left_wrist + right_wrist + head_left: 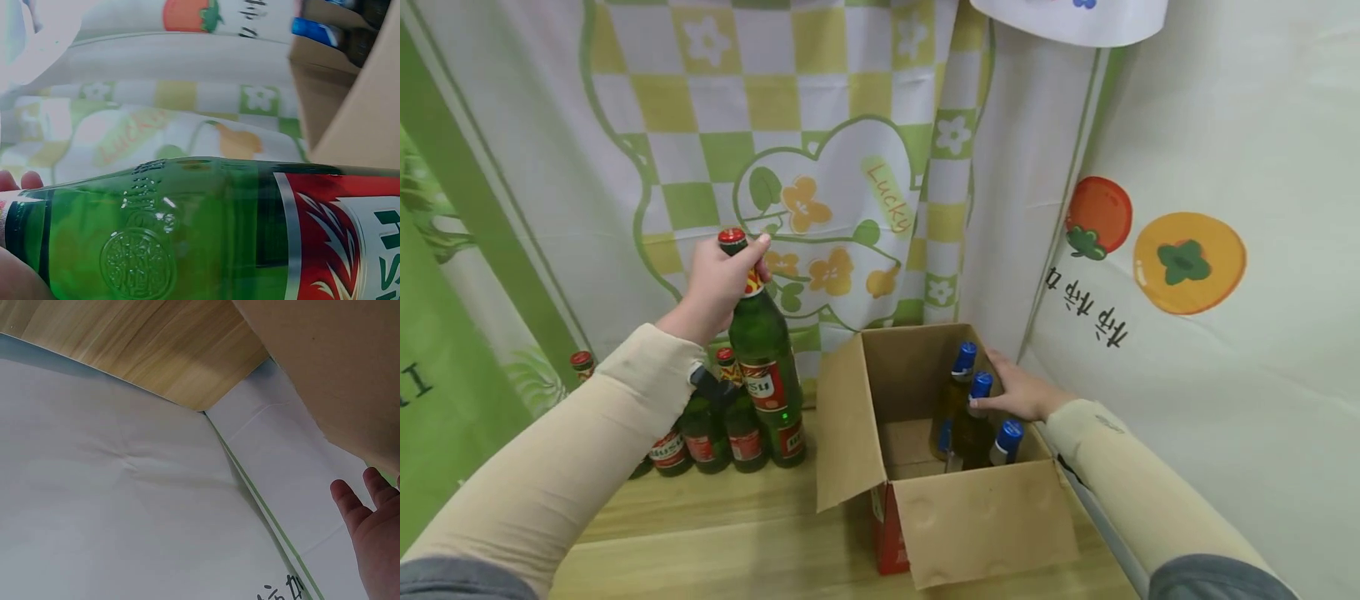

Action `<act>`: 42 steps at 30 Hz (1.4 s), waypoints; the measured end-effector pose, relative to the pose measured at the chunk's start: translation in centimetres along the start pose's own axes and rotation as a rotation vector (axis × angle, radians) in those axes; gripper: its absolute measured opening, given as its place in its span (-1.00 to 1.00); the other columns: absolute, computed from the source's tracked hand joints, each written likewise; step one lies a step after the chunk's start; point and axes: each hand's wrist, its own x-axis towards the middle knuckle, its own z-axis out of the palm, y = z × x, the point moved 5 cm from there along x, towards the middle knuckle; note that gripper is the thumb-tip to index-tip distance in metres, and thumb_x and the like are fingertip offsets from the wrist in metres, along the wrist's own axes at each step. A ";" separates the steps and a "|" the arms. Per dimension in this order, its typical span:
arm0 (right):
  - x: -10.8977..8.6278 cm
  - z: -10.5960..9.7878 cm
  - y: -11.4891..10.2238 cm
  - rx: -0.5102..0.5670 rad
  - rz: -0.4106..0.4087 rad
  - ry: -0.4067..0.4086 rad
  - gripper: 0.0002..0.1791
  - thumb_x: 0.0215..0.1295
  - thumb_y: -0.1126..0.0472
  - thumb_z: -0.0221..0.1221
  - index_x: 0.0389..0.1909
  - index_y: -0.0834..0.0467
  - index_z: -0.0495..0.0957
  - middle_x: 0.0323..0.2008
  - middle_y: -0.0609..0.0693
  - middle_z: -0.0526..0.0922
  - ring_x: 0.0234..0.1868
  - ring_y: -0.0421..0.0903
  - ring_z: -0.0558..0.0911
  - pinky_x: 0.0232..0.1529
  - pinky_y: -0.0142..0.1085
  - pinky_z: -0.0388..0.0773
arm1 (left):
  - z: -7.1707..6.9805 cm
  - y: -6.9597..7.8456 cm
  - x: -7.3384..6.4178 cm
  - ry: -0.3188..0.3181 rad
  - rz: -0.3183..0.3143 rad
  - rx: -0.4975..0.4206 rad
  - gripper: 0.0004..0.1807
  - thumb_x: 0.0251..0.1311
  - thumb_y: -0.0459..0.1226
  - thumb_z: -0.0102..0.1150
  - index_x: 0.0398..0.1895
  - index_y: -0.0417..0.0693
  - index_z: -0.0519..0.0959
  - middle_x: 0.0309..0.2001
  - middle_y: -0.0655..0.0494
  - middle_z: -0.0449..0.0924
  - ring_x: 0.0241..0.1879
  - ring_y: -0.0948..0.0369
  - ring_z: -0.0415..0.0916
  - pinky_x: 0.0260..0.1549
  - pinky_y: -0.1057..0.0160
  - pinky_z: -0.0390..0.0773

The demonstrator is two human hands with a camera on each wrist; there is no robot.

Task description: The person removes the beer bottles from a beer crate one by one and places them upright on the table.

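Note:
My left hand [718, 283] grips a green glass beer bottle [762, 333] by its neck, just below the red cap. The bottle is held raised and slightly tilted, in front of several similar green bottles [703, 442] standing on the table. In the left wrist view its embossed shoulder and red-and-white label fill the lower part. To the right stands an open cardboard box [850, 417] with three blue-capped bottles [981, 387] upright inside. My right hand [1022, 392] rests at the box's right rim, thumb over the inside near a blue cap. Its visible fingers [353, 506] are extended outside the box.
The wooden table [760, 533] runs under the bottles and box. One box flap folds out to the left and another front flap [985, 525] hangs forward. A patterned curtain [820, 92] stands behind, and a white printed sheet [1187, 400] borders the right.

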 end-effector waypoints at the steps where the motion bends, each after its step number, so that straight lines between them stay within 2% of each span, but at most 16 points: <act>1: 0.0 0.0 0.0 -0.005 -0.001 0.000 0.26 0.32 -0.24 0.31 0.59 0.45 -0.21 0.57 0.46 -0.15 0.56 0.43 -0.07 0.49 0.23 -0.11 | -0.1 -0.6 -0.2 -0.004 0.001 0.023 -0.56 0.49 -0.06 0.19 -0.54 -0.12 0.54 -0.60 0.19 0.59 -0.57 0.21 0.49 -0.63 0.28 0.39; 3: 0.1 0.0 0.0 -0.013 0.000 -0.002 0.26 0.32 -0.25 0.31 0.59 0.45 -0.22 0.57 0.46 -0.15 0.56 0.42 -0.07 0.49 0.23 -0.10 | -0.1 -1.7 -0.5 -0.010 -0.002 0.067 -0.53 0.50 -0.05 0.17 -0.57 -0.13 0.54 -0.60 0.21 0.59 -0.65 0.24 0.40 -0.66 0.28 0.31; 6: 0.0 -0.1 0.0 -0.018 0.010 -0.011 0.25 0.33 -0.24 0.31 0.58 0.46 -0.22 0.57 0.46 -0.16 0.56 0.42 -0.07 0.50 0.22 -0.11 | -0.1 -3.6 -1.0 -0.022 -0.023 0.115 -0.52 0.50 -0.04 0.16 -0.54 -0.19 0.56 -0.59 0.24 0.59 -0.64 0.27 0.39 -0.64 0.29 0.33; 10: 0.2 -0.3 -0.4 -0.023 0.002 -0.021 0.25 0.33 -0.23 0.31 0.58 0.47 -0.22 0.57 0.46 -0.16 0.56 0.41 -0.08 0.50 0.21 -0.11 | -0.3 -6.0 -1.6 -0.025 -0.068 0.134 -0.54 0.51 -0.04 0.16 -0.47 -0.21 0.56 -0.56 0.24 0.59 -0.57 0.27 0.44 -0.60 0.29 0.39; 11: 0.2 -0.3 -0.6 -0.024 -0.002 -0.024 0.25 0.33 -0.23 0.31 0.58 0.47 -0.22 0.57 0.46 -0.16 0.56 0.41 -0.08 0.50 0.20 -0.11 | -0.4 -6.6 -1.8 -0.027 -0.077 0.137 -0.54 0.51 -0.03 0.16 -0.49 -0.18 0.55 -0.55 0.23 0.59 -0.61 0.27 0.38 -0.61 0.27 0.35; 17: 0.3 -0.1 -0.7 -0.021 0.016 -0.040 0.26 0.33 -0.26 0.30 0.59 0.45 -0.24 0.58 0.44 -0.17 0.57 0.39 -0.09 0.51 0.20 -0.12 | -0.5 -9.4 -2.7 -0.038 -0.055 0.157 -0.53 0.52 -0.03 0.15 -0.53 -0.15 0.56 -0.54 0.15 0.59 -0.75 0.29 0.07 -0.65 0.23 0.27; 21: 0.3 0.0 -0.6 -0.020 0.026 -0.037 0.28 0.32 -0.29 0.29 0.59 0.43 -0.24 0.58 0.45 -0.17 0.57 0.40 -0.09 0.50 0.20 -0.11 | -0.4 -11.3 -3.2 -0.027 -0.054 0.156 -0.54 0.54 -0.07 0.13 -0.53 -0.15 0.57 -0.54 0.11 0.59 -0.74 0.29 0.04 -0.62 0.21 0.24; 25: 0.2 -0.1 -0.5 -0.016 0.034 -0.036 0.28 0.32 -0.29 0.29 0.59 0.43 -0.24 0.58 0.45 -0.17 0.57 0.40 -0.09 0.50 0.21 -0.11 | -0.3 -13.2 -3.8 0.011 -0.073 0.158 -0.52 0.54 -0.06 0.13 -0.52 -0.20 0.57 -0.51 0.11 0.58 -0.74 0.28 0.04 -0.58 0.20 0.25; 31: 0.0 -0.2 -0.3 -0.012 0.046 -0.038 0.26 0.35 -0.26 0.28 0.60 0.43 -0.25 0.59 0.43 -0.20 0.57 0.39 -0.11 0.51 0.21 -0.13 | -0.1 -15.9 -4.7 0.104 -0.117 0.148 -0.51 0.51 -0.07 0.17 -0.56 -0.21 0.59 -0.66 0.15 0.52 -0.80 0.30 -0.01 -0.71 0.25 0.17; 34: -0.1 -0.2 -0.2 -0.015 0.050 -0.037 0.26 0.34 -0.27 0.29 0.60 0.42 -0.25 0.59 0.43 -0.20 0.57 0.40 -0.11 0.50 0.21 -0.13 | 0.2 -17.1 -5.0 0.131 -0.120 0.136 -0.53 0.50 -0.11 0.19 -0.59 -0.18 0.58 -0.65 0.16 0.53 -0.78 0.29 0.00 -0.68 0.24 0.19; 37: -0.1 -0.2 -0.2 -0.019 0.056 -0.038 0.26 0.34 -0.27 0.29 0.60 0.41 -0.26 0.59 0.42 -0.20 0.57 0.39 -0.10 0.51 0.20 -0.13 | 0.3 -18.1 -5.3 0.151 -0.127 0.136 -0.54 0.51 -0.14 0.18 -0.63 -0.09 0.54 -0.69 0.21 0.47 -0.77 0.28 0.00 -0.65 0.23 0.20; 42: -0.1 -0.4 -0.5 -0.032 0.034 -0.019 0.24 0.33 -0.25 0.30 0.60 0.43 -0.20 0.58 0.44 -0.13 0.57 0.40 -0.07 0.50 0.22 -0.09 | 0.5 -19.3 -5.4 0.153 -0.141 0.151 -0.47 0.52 -0.11 0.16 -0.68 0.01 0.28 -0.79 0.28 0.15 -0.78 0.27 -0.03 -0.67 0.24 0.18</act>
